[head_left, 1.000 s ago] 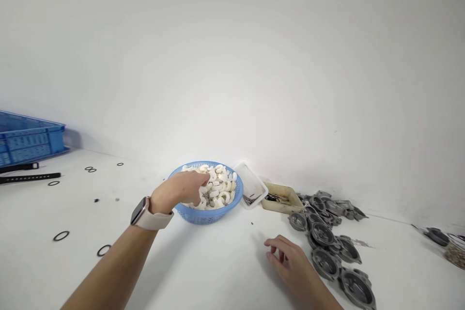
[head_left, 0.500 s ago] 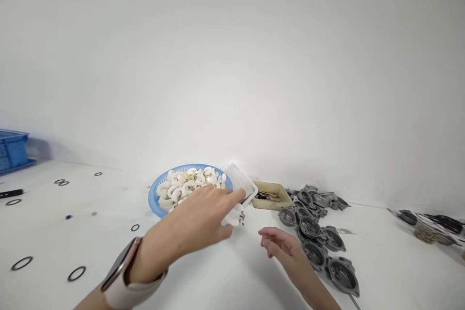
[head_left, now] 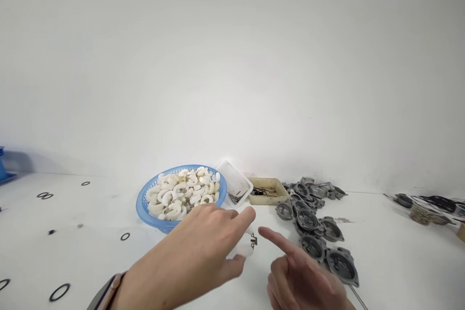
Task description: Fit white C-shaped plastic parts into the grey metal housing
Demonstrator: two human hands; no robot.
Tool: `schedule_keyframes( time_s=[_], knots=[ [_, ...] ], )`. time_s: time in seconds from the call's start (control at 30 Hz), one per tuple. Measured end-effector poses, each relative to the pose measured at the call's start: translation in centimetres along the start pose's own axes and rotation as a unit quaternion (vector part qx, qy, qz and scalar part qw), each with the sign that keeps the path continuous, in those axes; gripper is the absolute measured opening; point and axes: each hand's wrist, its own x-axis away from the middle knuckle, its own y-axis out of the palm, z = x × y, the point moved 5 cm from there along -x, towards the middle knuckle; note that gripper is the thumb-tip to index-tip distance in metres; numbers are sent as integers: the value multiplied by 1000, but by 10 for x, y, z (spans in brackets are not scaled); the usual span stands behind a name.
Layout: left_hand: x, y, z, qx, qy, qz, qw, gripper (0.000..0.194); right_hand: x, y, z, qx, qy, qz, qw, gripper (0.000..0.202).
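My left hand [head_left: 207,242] is closed round a white C-shaped plastic piece [head_left: 244,249], most of it hidden behind the fingers. A small metal clip [head_left: 254,240] sticks out of the piece's right side. My right hand [head_left: 303,271] is close by on the right, its index finger stretched toward the clip without clearly touching it. Its other fingers are loosely curled, and I see nothing in them. Beyond my left hand stands a blue basket [head_left: 143,208] heaped with similar white pieces [head_left: 178,193].
Against the basket leans a white tray [head_left: 232,179] with small metal bits. Beside it is a yellowish tray [head_left: 269,198] with dark parts. Grey round metal housings [head_left: 308,220] lie in a pile on the right. Black rings [head_left: 59,292] are scattered on the left.
My left hand has moved right and lower, bringing the white piece and its clip into plainer sight. My right hand has come nearer and stretched out its index finger. The view has shifted slightly right.
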Motion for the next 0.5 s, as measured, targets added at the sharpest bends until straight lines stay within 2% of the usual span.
schedule_keyframes(
  time_s=[0.2, 0.33, 0.5],
  knots=[
    [2, 2, 6, -4, 22, 11, 1000, 26, 2, 4, -3, 9, 10, -13, 1000, 94],
    [4, 1, 9, -2, 25, 7, 1000, 25, 6, -6, 7, 13, 23, -1, 1000, 97],
    [4, -1, 10, -6, 20, 6, 1000, 25, 11, -16, 18, -16, 43, -31, 998, 101]
  ],
)
